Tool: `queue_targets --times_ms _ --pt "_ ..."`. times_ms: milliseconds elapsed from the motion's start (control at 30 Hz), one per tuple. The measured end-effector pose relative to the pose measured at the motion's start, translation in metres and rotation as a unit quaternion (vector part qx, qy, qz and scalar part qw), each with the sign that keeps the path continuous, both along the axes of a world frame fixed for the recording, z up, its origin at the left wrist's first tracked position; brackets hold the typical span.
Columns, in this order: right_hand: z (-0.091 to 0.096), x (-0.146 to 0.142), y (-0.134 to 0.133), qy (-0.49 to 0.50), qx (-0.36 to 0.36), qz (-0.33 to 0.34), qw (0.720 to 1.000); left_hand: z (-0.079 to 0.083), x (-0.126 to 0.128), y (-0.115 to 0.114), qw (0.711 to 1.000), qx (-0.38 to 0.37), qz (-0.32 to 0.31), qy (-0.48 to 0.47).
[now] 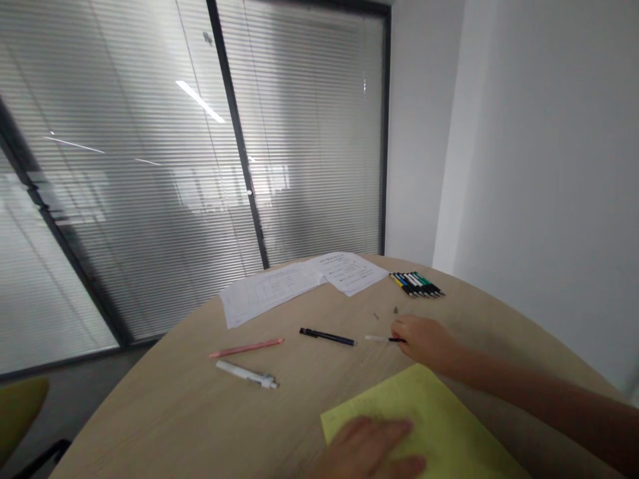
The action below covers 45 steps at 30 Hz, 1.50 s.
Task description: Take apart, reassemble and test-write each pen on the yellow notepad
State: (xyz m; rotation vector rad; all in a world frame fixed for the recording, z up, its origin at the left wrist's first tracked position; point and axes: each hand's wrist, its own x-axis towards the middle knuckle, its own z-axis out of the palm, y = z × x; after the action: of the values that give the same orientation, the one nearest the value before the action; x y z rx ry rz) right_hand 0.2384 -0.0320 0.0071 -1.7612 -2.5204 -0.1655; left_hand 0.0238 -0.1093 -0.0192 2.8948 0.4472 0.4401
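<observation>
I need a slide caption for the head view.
Left hand on a yellow sheet, right hand touching a slim black-and-white stick.

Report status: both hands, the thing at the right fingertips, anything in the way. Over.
Left hand on yellow sheet. Right hand at black end of thin stick, grip unclear. Possible obstacle: black pen near the pale end, apart.

The head camera looks forward and slightly down from above a curved-edged, pale wood-grain table [170,399], close to the bare left hand [367,446] at half past five; grey slatted blinds [299,100] stand farther off around eleven, a plain white wall [539,133] at two.
</observation>
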Motion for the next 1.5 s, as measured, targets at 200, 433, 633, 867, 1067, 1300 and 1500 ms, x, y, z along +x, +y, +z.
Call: queue_targets --times_ms 200,433,633,867,1067,1300,1500 --pt "-0.003 -0.003 0.014 0.017 0.003 0.000 1.000 0.037 -0.028 0.071 0.971 0.091 0.220 0.032" --pt "-0.017 -0.003 0.029 0.097 -0.022 -0.024 0.995 0.012 -0.031 0.122 0.948 0.122 0.278 0.094" --pt "-0.026 -0.013 0.040 0.153 -0.013 0.007 0.988 0.011 -0.028 0.114 0.947 0.125 0.285 0.085" --pt "-0.027 -0.021 0.036 0.249 0.027 0.058 0.967 0.004 -0.029 0.112 0.938 0.168 0.301 -0.019" --pt "-0.024 -0.033 0.021 0.220 0.035 0.160 0.962 0.005 -0.025 0.109 0.948 0.217 0.231 -0.027" --pt "-0.024 -0.026 0.027 0.230 0.077 0.169 0.955 0.003 -0.026 0.107 0.929 0.180 0.322 -0.003" --pt "-0.016 -0.004 0.050 0.193 0.096 0.133 0.967 0.005 -0.023 0.106 0.911 0.147 0.377 0.081"
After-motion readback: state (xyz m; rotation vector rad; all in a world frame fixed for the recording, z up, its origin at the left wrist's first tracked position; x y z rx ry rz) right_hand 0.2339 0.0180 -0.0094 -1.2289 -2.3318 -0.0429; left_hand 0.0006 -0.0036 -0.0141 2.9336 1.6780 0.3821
